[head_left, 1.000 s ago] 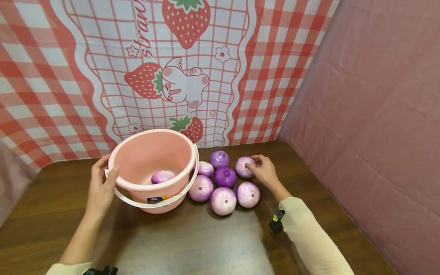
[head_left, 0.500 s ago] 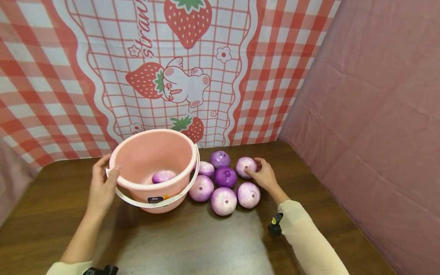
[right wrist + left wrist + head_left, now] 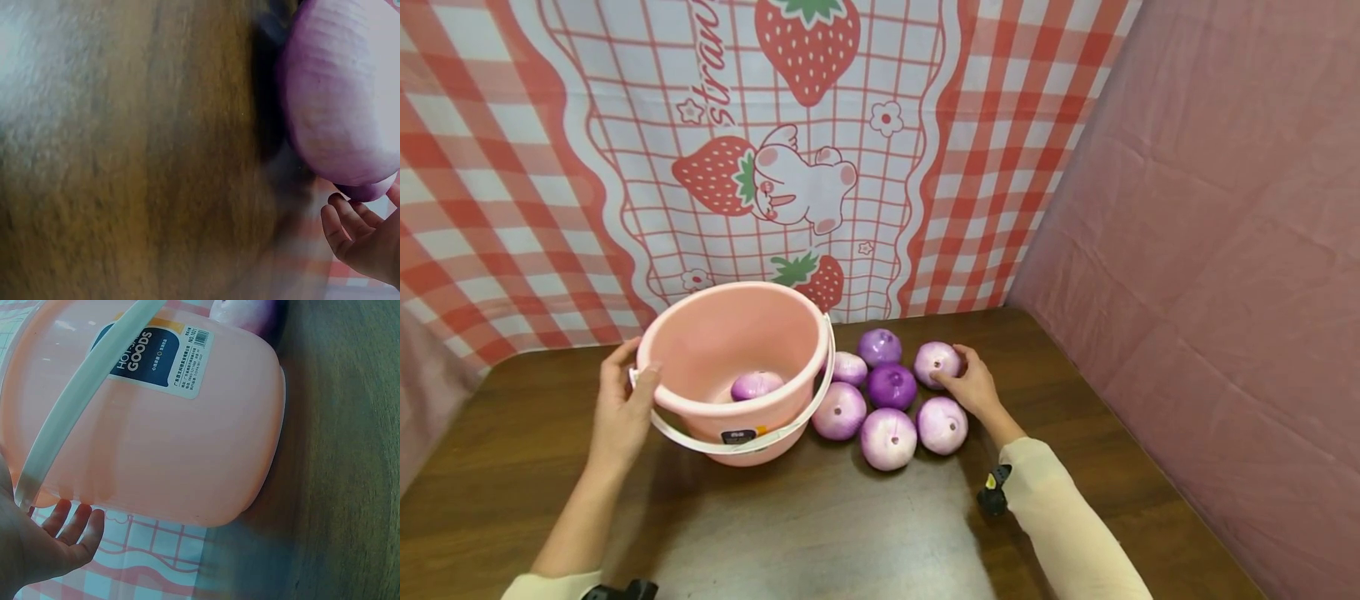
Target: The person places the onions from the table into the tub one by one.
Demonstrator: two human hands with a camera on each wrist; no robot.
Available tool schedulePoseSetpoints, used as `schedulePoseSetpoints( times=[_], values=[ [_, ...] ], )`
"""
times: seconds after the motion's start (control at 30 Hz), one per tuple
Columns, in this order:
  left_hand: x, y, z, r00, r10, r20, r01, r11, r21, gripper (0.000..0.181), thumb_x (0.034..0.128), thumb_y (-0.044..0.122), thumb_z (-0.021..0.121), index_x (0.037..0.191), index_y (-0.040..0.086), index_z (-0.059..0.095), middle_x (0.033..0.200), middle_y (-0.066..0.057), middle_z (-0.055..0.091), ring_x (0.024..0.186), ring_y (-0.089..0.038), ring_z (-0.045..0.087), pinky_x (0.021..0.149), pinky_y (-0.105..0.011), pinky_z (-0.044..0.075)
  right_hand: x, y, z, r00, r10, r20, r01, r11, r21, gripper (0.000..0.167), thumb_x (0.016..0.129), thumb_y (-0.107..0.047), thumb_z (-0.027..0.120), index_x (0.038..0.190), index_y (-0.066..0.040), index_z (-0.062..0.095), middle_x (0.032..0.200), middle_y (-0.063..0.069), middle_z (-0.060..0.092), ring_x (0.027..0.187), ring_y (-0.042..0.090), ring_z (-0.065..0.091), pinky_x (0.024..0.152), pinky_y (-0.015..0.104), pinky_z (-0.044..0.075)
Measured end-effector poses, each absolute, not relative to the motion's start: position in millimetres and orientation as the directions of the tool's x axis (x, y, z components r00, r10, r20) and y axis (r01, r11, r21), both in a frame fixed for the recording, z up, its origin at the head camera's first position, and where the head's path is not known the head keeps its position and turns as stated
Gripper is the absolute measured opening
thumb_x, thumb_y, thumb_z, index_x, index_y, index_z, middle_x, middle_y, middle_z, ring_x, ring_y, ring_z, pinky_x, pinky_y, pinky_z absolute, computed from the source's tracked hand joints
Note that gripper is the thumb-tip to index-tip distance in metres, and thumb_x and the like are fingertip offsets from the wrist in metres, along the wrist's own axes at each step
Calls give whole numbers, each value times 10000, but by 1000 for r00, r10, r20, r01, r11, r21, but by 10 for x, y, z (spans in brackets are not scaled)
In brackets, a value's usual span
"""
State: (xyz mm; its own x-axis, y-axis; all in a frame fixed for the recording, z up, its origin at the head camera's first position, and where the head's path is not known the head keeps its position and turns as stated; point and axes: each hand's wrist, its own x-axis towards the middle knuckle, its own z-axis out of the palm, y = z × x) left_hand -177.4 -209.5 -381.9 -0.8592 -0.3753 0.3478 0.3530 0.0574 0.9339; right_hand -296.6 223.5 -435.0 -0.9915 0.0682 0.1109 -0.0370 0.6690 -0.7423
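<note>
A pink bucket (image 3: 685, 406) with a white handle stands at the left in the head view. My left hand (image 3: 622, 408) grips its left rim, thumb over the edge and fingers on the outside. One purple-white onion (image 3: 756, 385) lies inside the bucket. To the right of the bucket, several more onions sit close together on the table. My right hand (image 3: 976, 385) holds the back right onion (image 3: 936, 363) between thumb and fingers while it rests on the table. In the right wrist view a nearer onion (image 3: 340, 94) hides most of the held one.
The dark wooden table (image 3: 820, 533) carries everything. A deep purple onion (image 3: 891, 387) sits amid the group, and a pale onion (image 3: 888, 439) is at its front. Behind hangs a red checked strawberry cloth (image 3: 805, 183); a pink cloth (image 3: 1195, 250) borders the right side.
My right hand and forearm have shifted slightly around the back right onion, which has barely moved. The left hand and bucket stay as they were.
</note>
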Motion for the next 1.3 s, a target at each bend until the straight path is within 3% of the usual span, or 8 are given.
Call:
schedulePoseSetpoints(
  times=[0.53,1.3],
  values=[
    [-1765,-2092,-3819,-858,-374,351,349,77,934,374,942,33,462,1296,138,407,1091,104,509,919,46,525,748,-25,450,-2969,2217,-4387,-988,117,98,-5,613,-790,692,796,-253,729,1358,-31,392,1307,237,499,1175,351,497,995,467,422],
    [-1772,-2092,-3815,-858,-373,353,348,83,934,373,940,33,457,1295,134,405,1096,92,492,901,36,525,735,-26,452,-2968,2277,-4213,-978,166,129,-3,603,-798,674,809,-257,716,1364,-44,397,1125,218,555,1023,315,540,876,394,460]
  ],
)
